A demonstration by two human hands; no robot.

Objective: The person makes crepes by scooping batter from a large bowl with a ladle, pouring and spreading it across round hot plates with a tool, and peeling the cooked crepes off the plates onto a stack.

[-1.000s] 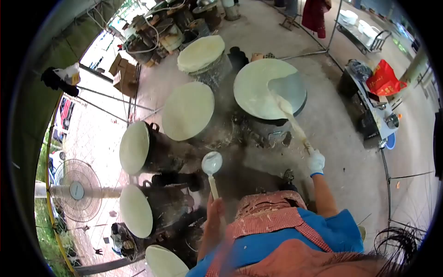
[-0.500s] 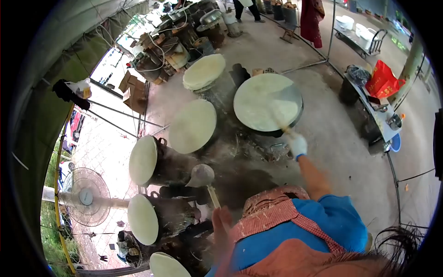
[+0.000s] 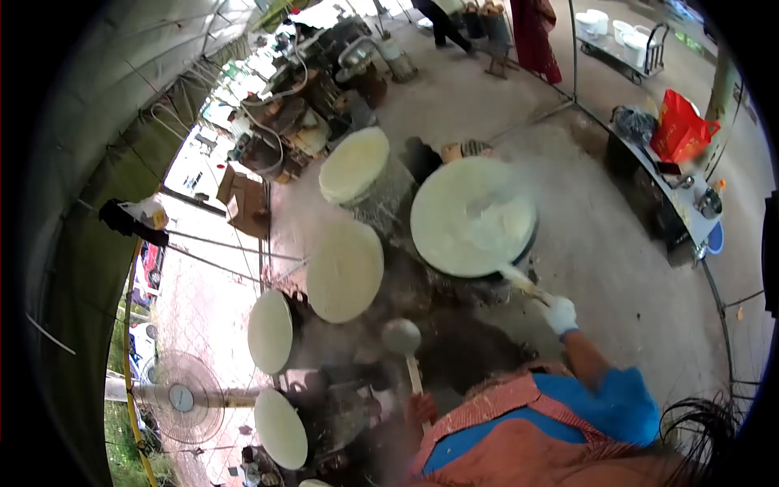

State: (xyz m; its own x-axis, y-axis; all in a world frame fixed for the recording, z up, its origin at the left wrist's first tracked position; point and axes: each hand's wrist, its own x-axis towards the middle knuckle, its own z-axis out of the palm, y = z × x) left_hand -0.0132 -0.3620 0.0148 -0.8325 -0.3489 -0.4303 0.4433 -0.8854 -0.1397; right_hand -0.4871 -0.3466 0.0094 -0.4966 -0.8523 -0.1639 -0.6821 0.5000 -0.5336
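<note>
My right hand (image 3: pixel 559 314), in a white glove, is closed round the handle of a long pale spreader (image 3: pixel 517 277). The spreader's far end rests on the pale batter of a large round griddle (image 3: pixel 458 215). A small grey patch shows near the middle of the batter, and steam blurs the griddle's right side. Bare and low in the view, my left hand (image 3: pixel 420 409) is wrapped round the handle of a ladle (image 3: pixel 402 336). The ladle's round bowl is to the left of the spreader, in front of the griddle.
Round pale sheets (image 3: pixel 346 270) lie on several stands at the left, near a fan (image 3: pixel 181 398). A stack of pale sheets (image 3: pixel 355 165) is behind them. At the right, a side table (image 3: pixel 686 203) bears a red bag (image 3: pixel 682 128). A person's legs (image 3: pixel 449 31) show at the back.
The batter now covers most of the grey area at the griddle's right. My right hand has moved the spreader over it. The ladle has shifted right, and the whole view has tilted.
</note>
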